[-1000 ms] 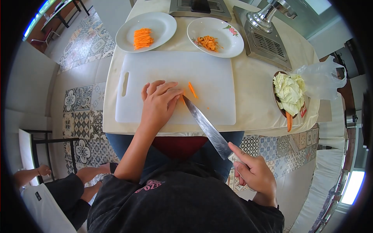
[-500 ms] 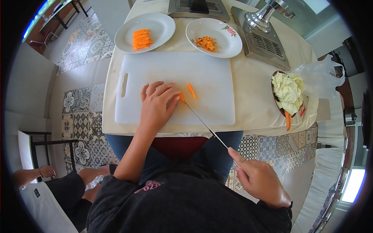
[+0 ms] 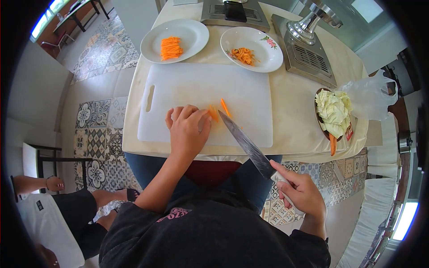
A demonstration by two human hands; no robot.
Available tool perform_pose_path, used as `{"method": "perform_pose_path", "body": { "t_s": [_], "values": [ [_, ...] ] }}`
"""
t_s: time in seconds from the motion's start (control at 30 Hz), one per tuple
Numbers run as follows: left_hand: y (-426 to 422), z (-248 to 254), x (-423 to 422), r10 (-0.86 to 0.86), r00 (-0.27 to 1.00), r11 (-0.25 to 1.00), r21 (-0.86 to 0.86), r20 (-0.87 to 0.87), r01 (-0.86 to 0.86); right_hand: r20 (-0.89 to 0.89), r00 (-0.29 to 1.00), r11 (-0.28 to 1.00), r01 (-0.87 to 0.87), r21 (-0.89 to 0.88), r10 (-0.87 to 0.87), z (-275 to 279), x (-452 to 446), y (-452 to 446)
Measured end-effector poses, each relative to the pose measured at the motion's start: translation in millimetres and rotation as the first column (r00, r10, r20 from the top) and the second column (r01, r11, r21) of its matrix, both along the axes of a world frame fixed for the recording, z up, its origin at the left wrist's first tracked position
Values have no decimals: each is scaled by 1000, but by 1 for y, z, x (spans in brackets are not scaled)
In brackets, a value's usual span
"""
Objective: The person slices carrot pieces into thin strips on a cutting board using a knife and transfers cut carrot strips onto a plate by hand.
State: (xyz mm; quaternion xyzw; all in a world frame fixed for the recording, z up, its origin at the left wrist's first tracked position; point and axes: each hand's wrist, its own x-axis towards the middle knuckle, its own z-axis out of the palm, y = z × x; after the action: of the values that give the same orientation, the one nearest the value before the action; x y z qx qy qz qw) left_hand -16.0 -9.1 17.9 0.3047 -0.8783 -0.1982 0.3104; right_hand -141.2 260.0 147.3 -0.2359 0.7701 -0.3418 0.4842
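My right hand (image 3: 300, 191) is closed round the white handle of a long knife (image 3: 248, 145), its blade pointing up and left, the tip over the white cutting board (image 3: 178, 82). On the board rests my left hand (image 3: 190, 129), fingers curled and bunched beside a blurred bit of orange carrot (image 3: 213, 113); whether the fingertips grip it is hidden. A thin carrot stick (image 3: 225, 107) lies just right of the knife tip. Behind the board, one white plate (image 3: 195, 38) holds a neat pile of carrot strips (image 3: 171, 48), and a flowered plate (image 3: 263, 56) holds carrot scraps (image 3: 243, 55).
To the right, a brown dish holds cut cabbage (image 3: 333, 111) and whole carrot (image 3: 333, 144), beside a clear plastic bag (image 3: 373, 96). Metal appliances (image 3: 308, 58) stand at the back. Another person's hand (image 3: 54, 183) and legs show at lower left.
The knife blade has turned from edge-on to showing its flat side, and its tip has come away from my left fingers. The whole view has shifted slightly.
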Motion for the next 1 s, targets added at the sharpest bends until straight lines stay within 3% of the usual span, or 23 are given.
{"method": "perform_pose_path", "body": {
  "t_s": [0.2,0.3,0.43,0.6,0.9,1.0],
  "values": [
    [-3,-2,-2,-18,1000,999,28,-5,18,113,993,997,48,-54,-41,-8,-4,8],
    [2,6,-8,28,999,1000,-11,40,-27,55,997,994,66,-86,-61,-11,-7,20],
    [7,4,-20,79,994,992,-104,72,-71,18,967,931,250,-266,-254,-18,-6,27],
    [-9,-1,-18,48,998,994,-97,44,-43,14,954,926,294,-238,-299,-27,-6,33],
    [-32,10,-7,140,981,984,-127,137,-122,33,962,938,272,-215,-271,-36,-4,28],
    [-21,22,-17,91,995,978,-192,51,-80,33,969,948,248,-201,-247,-35,-1,22]
  ]
}}
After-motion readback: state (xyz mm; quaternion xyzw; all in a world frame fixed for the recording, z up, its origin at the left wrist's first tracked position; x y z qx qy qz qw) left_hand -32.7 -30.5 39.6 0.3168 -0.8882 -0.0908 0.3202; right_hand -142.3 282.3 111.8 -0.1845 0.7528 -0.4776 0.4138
